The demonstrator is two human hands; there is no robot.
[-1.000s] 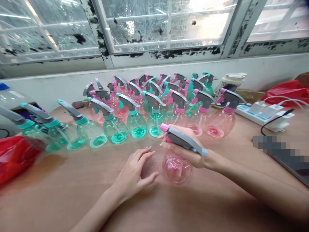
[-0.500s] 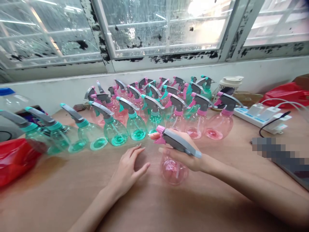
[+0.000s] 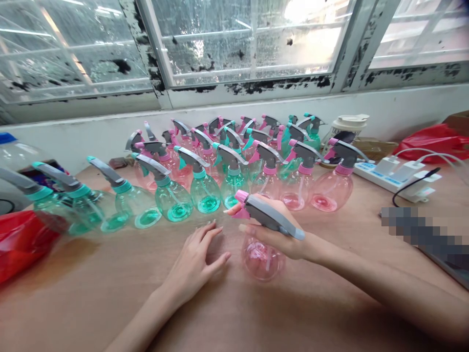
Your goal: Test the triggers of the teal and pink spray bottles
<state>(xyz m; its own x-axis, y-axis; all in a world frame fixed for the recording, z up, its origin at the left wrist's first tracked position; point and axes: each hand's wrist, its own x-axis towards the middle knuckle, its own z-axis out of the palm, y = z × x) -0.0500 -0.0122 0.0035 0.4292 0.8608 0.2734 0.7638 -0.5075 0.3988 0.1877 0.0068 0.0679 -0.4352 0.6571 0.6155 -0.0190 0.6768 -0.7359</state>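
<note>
A clear pink spray bottle (image 3: 263, 261) with a grey and pink trigger head stands upright on the wooden table (image 3: 234, 313). My right hand (image 3: 280, 234) is wrapped around its neck below the spray head, with the index finger reaching toward the pink trigger. To the left of that bottle, my left hand (image 3: 200, 252) rests on the tabletop, fingers and thumb apart and nothing in it. Beyond both hands runs a front row of spray bottles, green ones such as this green spray bottle (image 3: 174, 205) at left and pink ones such as this pink spray bottle (image 3: 332, 190) at right.
Several more spray bottles crowd behind the front row. A white power strip (image 3: 399, 181) with plugs and cables and a lidded cup (image 3: 346, 132) stand to the right. Red plastic bags lie at the left (image 3: 27, 244) and far right (image 3: 436, 142). A dark blurred-out object (image 3: 436, 249) lies at the right.
My left hand has shifted very slightly to the right. My right hand keeps its hold on the pink spray bottle, which stays in place.
</note>
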